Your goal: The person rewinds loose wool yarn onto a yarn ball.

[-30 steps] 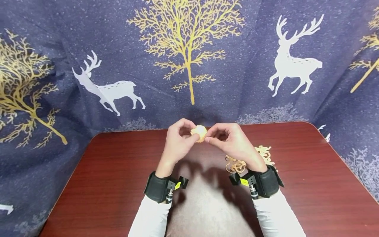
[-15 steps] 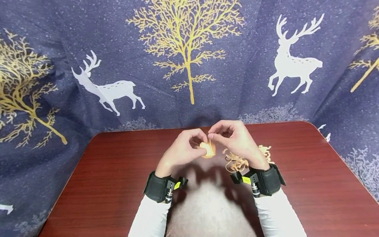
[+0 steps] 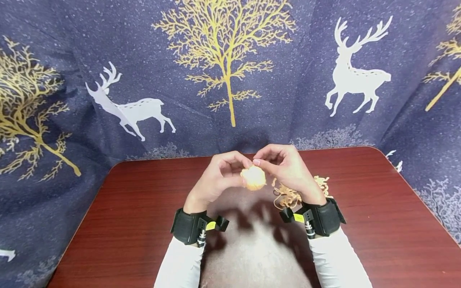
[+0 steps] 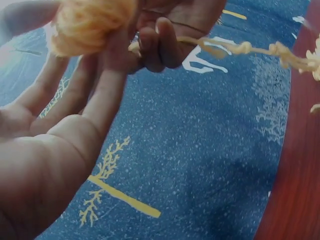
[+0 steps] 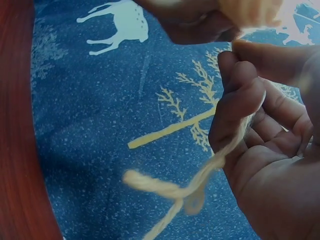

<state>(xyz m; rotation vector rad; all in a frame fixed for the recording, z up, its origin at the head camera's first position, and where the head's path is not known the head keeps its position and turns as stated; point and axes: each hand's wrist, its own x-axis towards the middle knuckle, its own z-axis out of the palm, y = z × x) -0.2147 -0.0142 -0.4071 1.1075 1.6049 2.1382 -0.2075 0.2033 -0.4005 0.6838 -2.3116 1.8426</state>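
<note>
A small ball of pale yellow-orange yarn [image 3: 254,179] is held up over the table in front of me. My left hand [image 3: 219,176] grips it between thumb and fingers from the left; the left wrist view shows the wound yarn ball [image 4: 92,25] close up. On the ball's upper right, my right hand [image 3: 289,170] pinches the yarn with thumb and forefinger. A loose yarn strand [image 5: 206,172] runs through the right hand's curled fingers and hangs below, kinked and looped. It trails towards a tangled yarn pile [image 3: 287,198], partly hidden by my right forearm.
The red-brown table [image 3: 144,200] has a grey worn-looking area [image 3: 248,252] in the middle. Behind its far edge hangs a dark blue cloth [image 3: 201,100] printed with deer and trees. Black straps with small cameras sit on both wrists.
The ball has come down and to the right from a second ago and shows a different side. My right hand's fingertips have shifted from its right side to its top.
</note>
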